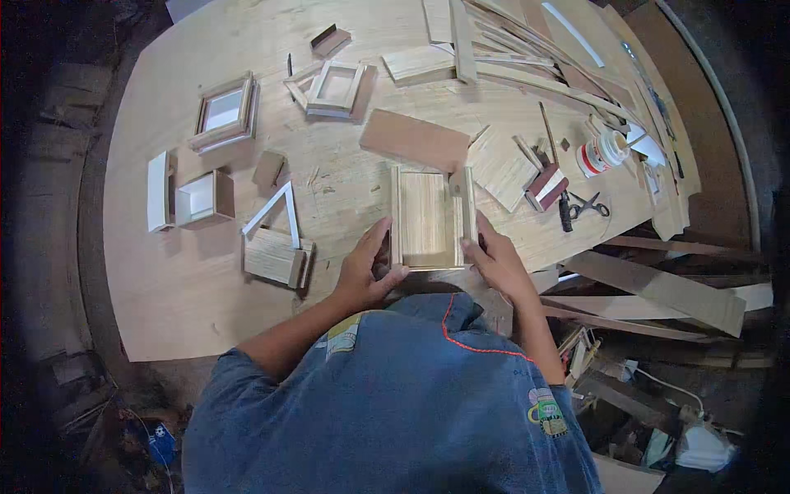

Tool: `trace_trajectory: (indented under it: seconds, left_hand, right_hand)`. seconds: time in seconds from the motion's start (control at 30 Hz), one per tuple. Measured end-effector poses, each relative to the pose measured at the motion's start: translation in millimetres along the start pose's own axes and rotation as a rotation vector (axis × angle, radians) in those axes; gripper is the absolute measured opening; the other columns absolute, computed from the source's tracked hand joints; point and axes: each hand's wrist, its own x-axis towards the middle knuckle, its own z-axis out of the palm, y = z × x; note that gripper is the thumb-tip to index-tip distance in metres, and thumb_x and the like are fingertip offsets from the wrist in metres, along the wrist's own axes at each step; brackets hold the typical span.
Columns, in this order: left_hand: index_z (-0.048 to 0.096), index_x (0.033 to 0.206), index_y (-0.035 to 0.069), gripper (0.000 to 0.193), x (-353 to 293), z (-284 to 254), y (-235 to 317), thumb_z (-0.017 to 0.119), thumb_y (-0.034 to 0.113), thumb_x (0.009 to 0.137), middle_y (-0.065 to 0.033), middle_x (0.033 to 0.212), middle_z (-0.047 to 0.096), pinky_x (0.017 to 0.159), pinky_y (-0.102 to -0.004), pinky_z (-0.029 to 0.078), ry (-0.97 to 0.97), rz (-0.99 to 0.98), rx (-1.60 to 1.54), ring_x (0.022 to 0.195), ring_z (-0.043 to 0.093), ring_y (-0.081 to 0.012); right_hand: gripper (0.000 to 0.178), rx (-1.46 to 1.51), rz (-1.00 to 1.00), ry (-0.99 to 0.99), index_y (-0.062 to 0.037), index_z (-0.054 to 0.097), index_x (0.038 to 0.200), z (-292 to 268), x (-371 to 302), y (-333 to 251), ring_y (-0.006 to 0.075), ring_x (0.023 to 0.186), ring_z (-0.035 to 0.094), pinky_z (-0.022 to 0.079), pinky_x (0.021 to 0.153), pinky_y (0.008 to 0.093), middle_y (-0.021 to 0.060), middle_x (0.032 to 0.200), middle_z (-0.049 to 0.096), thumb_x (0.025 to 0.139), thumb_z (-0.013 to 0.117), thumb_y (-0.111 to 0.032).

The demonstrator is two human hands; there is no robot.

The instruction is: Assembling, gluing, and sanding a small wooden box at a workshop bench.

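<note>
Held item: a shallow wooden box [396, 210] with raised side rails and a pale grained panel [424, 210] inside; it sits at the near side of the plywood table [189, 305], in front of the person's blue shirt [395, 395]. Whether it rests on the surface or is lifted cannot be told.
Left hand: clamped on the box's left rail, thumb at the near left corner. [369, 262]
Right hand: clamped on the right rail, thumb at the near right corner; the two hands stand apart, box between them. [496, 262]
Near rim: close to the shirt, little room on that side.
Far rim: just beside a brown board [414, 140]; contact cannot be confirmed.
Left side: a wood block [276, 257] with a bent white strip [290, 210] over it, apart from the left hand, with tabletop between.
Right side: a flat wood panel [500, 169] near the box, then a maroon-sided block [546, 186], black scissors [589, 206] and a white tub [603, 154] farther out.
Table edge, right: slants past the right forearm; loose planks [658, 284] lie beyond it.
Far right: long wood strips [539, 89] heaped along the border.
</note>
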Motion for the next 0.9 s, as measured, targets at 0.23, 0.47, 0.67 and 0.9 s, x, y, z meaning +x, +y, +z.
trace_trajectory:
  seconds: [0.23, 0.47, 0.67, 0.9]
  left_hand:
    - [0.031, 0.137, -0.003, 0.08, 0.0, -5.0, 0.4, 0.071, 0.03, 0.075, -0.0269, 0.133, 0.041, 0.101, -0.0397, 0.037, 0.004, -0.018, -0.065, 0.123, 0.043, -0.038]
    - [0.033, 0.137, 0.0, 0.079, -1.8, -10.9, -5.7, 0.071, 0.03, 0.074, -0.0252, 0.132, 0.043, 0.101, -0.04, 0.038, -0.013, 0.049, 0.015, 0.123, 0.043, -0.0379]
    - [0.032, 0.137, 0.0, 0.08, -2.3, -9.0, -3.0, 0.071, 0.03, 0.074, -0.0249, 0.131, 0.044, 0.1, -0.0396, 0.038, 0.001, 0.041, 0.021, 0.122, 0.044, -0.0386]
    - [0.028, 0.138, -0.001, 0.081, -0.4, -7.8, -9.2, 0.07, 0.029, 0.075, -0.0245, 0.131, 0.044, 0.099, -0.0395, 0.038, -0.023, 0.021, -0.074, 0.122, 0.046, -0.0364]
  right_hand:
    - [0.063, 0.083, 0.029, -0.056, -0.0078, 0.028, 0.142, -2.1, -4.6, -1.6, 0.0109, 0.066, 0.052, 0.049, 0.054, 0.0289, 0.0082, 0.08, 0.057, 0.085, 0.054, -0.008]
    - [0.057, 0.112, 0.107, -0.029, -0.0063, 0.032, 0.139, 9.0, -17.2, -11.8, 0.0235, 0.06, 0.063, 0.049, 0.057, 0.0323, 0.0201, 0.08, 0.064, 0.086, 0.054, -0.012]
    - [0.056, 0.124, 0.069, 0.035, -0.0053, 0.031, 0.139, 17.4, -23.8, 11.0, 0.0194, 0.071, 0.064, 0.05, 0.061, 0.0318, 0.0168, 0.087, 0.065, 0.087, 0.051, -0.008]
    - [0.056, 0.659, 0.311, 0.029, -0.0075, 0.03, 0.141, 6.8, -29.3, 19.0, 0.0133, 0.092, 0.06, 0.056, 0.065, 0.0296, 0.0061, 0.117, 0.057, 0.087, 0.046, -0.012]
